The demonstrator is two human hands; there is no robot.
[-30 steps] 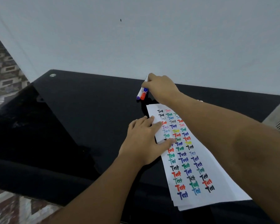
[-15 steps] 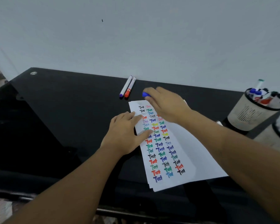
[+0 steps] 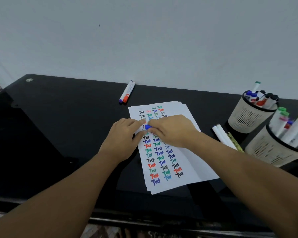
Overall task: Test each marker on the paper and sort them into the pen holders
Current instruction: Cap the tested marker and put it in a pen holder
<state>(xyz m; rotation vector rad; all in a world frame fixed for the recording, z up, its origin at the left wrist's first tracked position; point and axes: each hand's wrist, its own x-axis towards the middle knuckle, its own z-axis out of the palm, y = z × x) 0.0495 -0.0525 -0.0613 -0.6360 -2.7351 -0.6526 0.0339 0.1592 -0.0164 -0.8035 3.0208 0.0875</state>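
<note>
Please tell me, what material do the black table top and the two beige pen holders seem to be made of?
The table top looks like black glass or a glossy lacquer: it reflects the wall faintly and has a metal fitting at its corner. The near pen holder and the far pen holder look like matte plastic, with moulded slots and a dark rim; painted metal is also possible.

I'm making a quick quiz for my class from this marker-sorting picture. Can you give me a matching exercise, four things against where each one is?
Things:
1. blue-capped marker
2. purple and orange markers
3. two white markers
4. green-capped marker

Places:
A. standing tallest in the far pen holder
B. lying side by side near the wall, beyond the paper
C. between the two hands, over the paper
D. lying on the table right of the paper, by the pen holders

Pairs: 1-C, 2-B, 3-D, 4-A
</note>
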